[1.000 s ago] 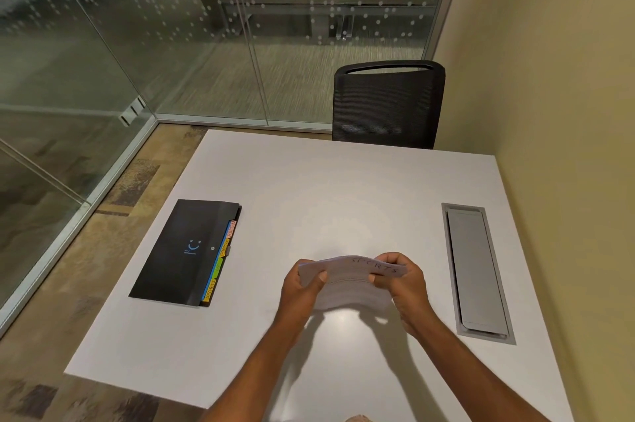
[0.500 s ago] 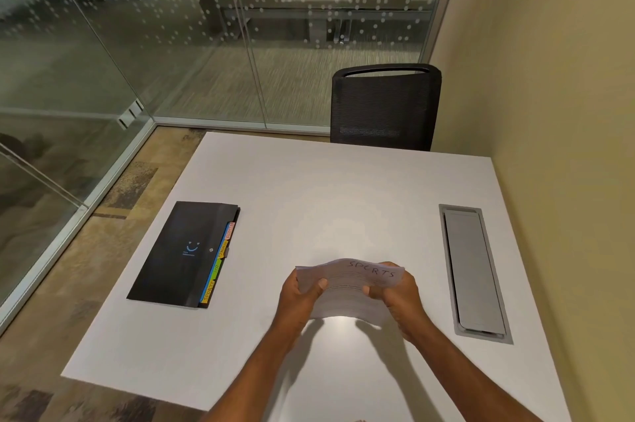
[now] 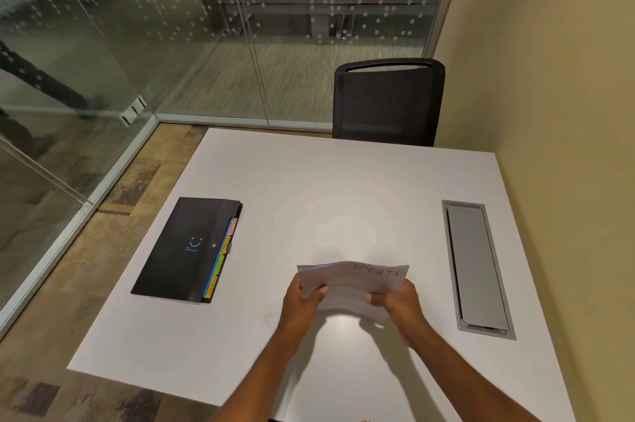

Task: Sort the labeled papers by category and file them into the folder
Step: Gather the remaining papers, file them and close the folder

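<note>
Both our hands pinch the papers [image 3: 357,284], left hand [image 3: 304,303] on the left edge, right hand [image 3: 400,304] on the right, above the white table [image 3: 309,187]; top sheet reads SPORTS. Black folder [image 3: 187,248] lies shut, well left.

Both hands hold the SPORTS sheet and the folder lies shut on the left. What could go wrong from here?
1. The folder is shut and the left hand and right hand both pinch the paper; freeing one hand to open it could let the bowed sheet crease or slip.
2. The coloured tabs crowd one folder edge; the sheet could go behind the wrong one instead of the yellow SPORTS tab at the near end.
</note>
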`<state>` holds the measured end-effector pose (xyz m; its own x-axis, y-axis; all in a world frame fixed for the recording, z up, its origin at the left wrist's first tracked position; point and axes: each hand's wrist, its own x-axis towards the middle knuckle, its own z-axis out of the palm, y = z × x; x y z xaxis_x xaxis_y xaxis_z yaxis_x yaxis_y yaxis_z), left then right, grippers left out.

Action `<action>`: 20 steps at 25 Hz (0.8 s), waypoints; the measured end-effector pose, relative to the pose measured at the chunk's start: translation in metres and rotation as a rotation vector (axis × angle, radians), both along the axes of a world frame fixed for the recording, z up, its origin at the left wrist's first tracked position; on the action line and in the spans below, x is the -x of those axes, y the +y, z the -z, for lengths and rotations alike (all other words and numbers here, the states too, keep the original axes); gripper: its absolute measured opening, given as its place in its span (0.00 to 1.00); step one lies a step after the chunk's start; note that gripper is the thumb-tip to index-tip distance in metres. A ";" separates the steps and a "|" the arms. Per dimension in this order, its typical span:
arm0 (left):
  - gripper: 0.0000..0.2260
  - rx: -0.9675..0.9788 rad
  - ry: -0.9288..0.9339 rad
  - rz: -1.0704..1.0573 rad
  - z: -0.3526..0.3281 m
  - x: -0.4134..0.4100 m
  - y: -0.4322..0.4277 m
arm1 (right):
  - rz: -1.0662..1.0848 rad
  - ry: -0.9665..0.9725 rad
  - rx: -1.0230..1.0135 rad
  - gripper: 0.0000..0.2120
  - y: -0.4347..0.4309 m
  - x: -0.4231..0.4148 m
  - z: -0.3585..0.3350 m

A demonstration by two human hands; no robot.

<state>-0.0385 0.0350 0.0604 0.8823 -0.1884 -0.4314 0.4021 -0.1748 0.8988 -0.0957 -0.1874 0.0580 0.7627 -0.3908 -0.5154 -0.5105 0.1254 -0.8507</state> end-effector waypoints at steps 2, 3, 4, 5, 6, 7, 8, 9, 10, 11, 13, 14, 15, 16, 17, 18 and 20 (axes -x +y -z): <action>0.16 -0.012 -0.021 -0.007 -0.002 0.001 -0.002 | -0.004 0.002 0.001 0.19 -0.002 0.000 0.000; 0.16 -0.006 -0.029 -0.004 -0.005 0.001 -0.003 | -0.006 0.002 0.004 0.19 -0.003 0.000 -0.001; 0.16 -0.001 -0.034 -0.001 -0.008 0.000 -0.004 | -0.015 -0.004 0.008 0.19 -0.004 0.000 -0.004; 0.15 0.000 -0.033 -0.001 -0.012 -0.002 -0.004 | -0.033 -0.018 0.012 0.19 -0.005 0.000 -0.008; 0.14 0.002 -0.026 -0.005 -0.016 -0.004 -0.002 | -0.057 -0.040 0.015 0.18 -0.008 0.000 -0.011; 0.13 0.010 -0.018 -0.007 -0.019 -0.007 0.000 | -0.083 -0.065 0.021 0.17 -0.010 0.000 -0.014; 0.13 0.031 -0.011 -0.011 -0.022 -0.011 0.003 | -0.111 -0.090 0.033 0.15 -0.014 0.001 -0.015; 0.12 0.055 -0.002 -0.020 -0.027 -0.014 0.005 | -0.135 -0.109 0.048 0.13 -0.018 0.002 -0.017; 0.11 0.070 0.011 -0.038 -0.032 -0.017 0.008 | -0.157 -0.123 0.061 0.11 -0.021 0.003 -0.018; 0.10 0.074 0.024 -0.059 -0.038 -0.020 0.009 | -0.167 -0.122 0.079 0.09 -0.023 0.003 -0.019; 0.08 0.070 0.057 -0.094 -0.048 -0.026 0.012 | -0.175 -0.107 0.099 0.07 -0.024 0.004 -0.023; 0.08 0.067 0.078 -0.103 -0.052 -0.029 0.014 | -0.173 -0.104 0.088 0.07 -0.024 0.004 -0.025; 0.09 0.073 0.098 -0.106 -0.055 -0.032 0.016 | -0.170 -0.102 0.069 0.06 -0.022 0.004 -0.028; 0.10 0.090 0.119 -0.104 -0.057 -0.034 0.018 | -0.164 -0.103 0.051 0.05 -0.020 0.003 -0.031; 0.11 0.114 0.141 -0.090 -0.058 -0.036 0.022 | -0.159 -0.103 0.037 0.05 -0.017 0.001 -0.034; 0.12 0.149 0.171 -0.065 -0.061 -0.037 0.025 | -0.149 -0.106 0.024 0.06 -0.013 0.000 -0.036; 0.12 0.190 0.233 0.010 -0.062 -0.039 0.035 | -0.121 -0.110 0.010 0.06 -0.006 -0.005 -0.039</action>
<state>0.0005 0.0698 0.1223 0.7612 -0.2934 -0.5783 0.6007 -0.0168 0.7993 -0.0906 -0.1929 0.0967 0.8561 -0.2976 -0.4226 -0.4252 0.0595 -0.9031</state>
